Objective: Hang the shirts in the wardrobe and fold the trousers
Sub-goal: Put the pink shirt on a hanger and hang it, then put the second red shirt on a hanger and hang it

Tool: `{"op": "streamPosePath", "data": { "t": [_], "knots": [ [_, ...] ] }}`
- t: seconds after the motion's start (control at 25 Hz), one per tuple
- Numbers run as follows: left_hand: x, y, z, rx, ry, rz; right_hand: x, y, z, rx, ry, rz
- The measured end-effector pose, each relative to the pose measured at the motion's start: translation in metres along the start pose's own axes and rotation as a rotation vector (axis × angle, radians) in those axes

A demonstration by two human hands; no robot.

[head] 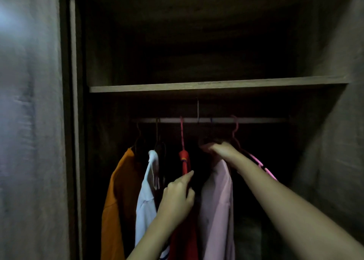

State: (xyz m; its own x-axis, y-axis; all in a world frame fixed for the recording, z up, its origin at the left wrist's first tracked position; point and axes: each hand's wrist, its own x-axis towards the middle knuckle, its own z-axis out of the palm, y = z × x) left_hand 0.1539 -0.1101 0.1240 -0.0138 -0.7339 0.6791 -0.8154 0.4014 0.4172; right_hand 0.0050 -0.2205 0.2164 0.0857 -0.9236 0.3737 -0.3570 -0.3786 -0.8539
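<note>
Inside the dark wardrobe a metal rail [256,120] carries several shirts on hangers: an orange shirt [116,196], a white shirt [146,198], a red shirt [185,165] and a pale pink shirt [218,200]. My right hand [218,150] grips the top of the pink shirt's hanger just below the rail. My left hand [177,196] is lower, its forefinger stretched out against the red shirt; the other fingers are curled, and I cannot tell whether they hold cloth. An empty pink hanger [262,165] hangs behind my right forearm.
A wooden shelf [197,86] runs across above the rail. A grey wardrobe door [29,122] stands at the left and a side wall [334,122] at the right. The right part of the rail is bare.
</note>
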Motion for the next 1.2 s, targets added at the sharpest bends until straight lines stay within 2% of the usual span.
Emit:
{"op": "streamPosePath", "data": {
  "t": [0.08,0.12,0.2,0.28,0.36,0.4,0.52,0.76,1.0,1.16,1.2],
  "knots": [
    [0.001,0.001,0.0,0.024,-0.011,0.004,-0.001,0.002,-0.004,-0.129,-0.04,-0.007],
    [0.0,0.001,0.001,0.034,-0.003,0.006,-0.003,0.0,-0.006,-0.276,-0.051,-0.006],
    [-0.008,0.003,-0.005,-0.015,0.091,0.012,-0.013,-0.007,-0.007,-0.568,0.095,-0.07],
    [-0.02,0.006,-0.016,-0.164,0.317,0.037,-0.032,-0.016,-0.001,-0.535,0.299,-0.3],
    [-0.037,0.002,-0.027,-0.255,0.523,0.037,-0.06,-0.027,0.018,-0.353,0.348,-0.568],
    [-0.046,-0.003,-0.034,-0.265,0.566,0.023,-0.074,-0.032,0.032,-0.282,0.329,-0.653],
    [-0.076,-0.034,-0.058,-0.205,0.612,-0.04,-0.112,-0.043,0.088,-0.096,0.208,-0.721],
    [-0.197,-0.132,-0.148,0.063,0.652,-0.315,-0.198,-0.043,0.242,0.018,-0.134,-0.778],
    [-0.367,-0.232,-0.252,0.413,0.362,-0.64,-0.316,-0.03,0.41,-0.038,-0.57,-0.627],
    [-0.463,-0.295,-0.337,0.497,0.409,-0.907,-0.383,-0.039,0.505,-0.064,-0.777,-0.536],
    [-0.48,-0.307,-0.351,0.531,0.358,-0.987,-0.396,-0.042,0.525,-0.052,-0.795,-0.517]
  ]
}}
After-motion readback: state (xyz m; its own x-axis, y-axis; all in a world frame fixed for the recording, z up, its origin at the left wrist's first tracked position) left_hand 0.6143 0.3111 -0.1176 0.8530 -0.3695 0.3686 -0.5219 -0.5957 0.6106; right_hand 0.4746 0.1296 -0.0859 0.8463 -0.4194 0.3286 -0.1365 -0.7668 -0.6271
